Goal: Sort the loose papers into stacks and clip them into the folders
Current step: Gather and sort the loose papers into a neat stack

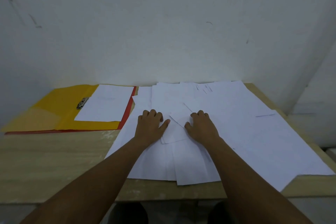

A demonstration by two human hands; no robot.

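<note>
Bottom edge: dark shapes under table front, too dim to identify. Wooden table (54, 165) bare at near left. Two bare forearms reaching in from bottom. Loose papers (245, 132) spread in overlapping mess over centre and right of table, running to far edge by wall. Left hand (151, 125) palm-down on sheets, fingers curled at tips, thumb out toward centre; pressing, nothing gripped. Right hand (201, 125) likewise flat on pile, fingers bent, thumb out toward left hand. Smaller white sheet (180, 122) skewed between both hands, thumbs touching its edges; pinched or merely touched, cannot tell. Far left: yellow folder (54, 112) lying open, metal clip (82, 103) at spine, white stack (107, 103) on right leaf. Red folder (128, 109) underneath, edge showing. White wall (163, 23) behind.
</note>
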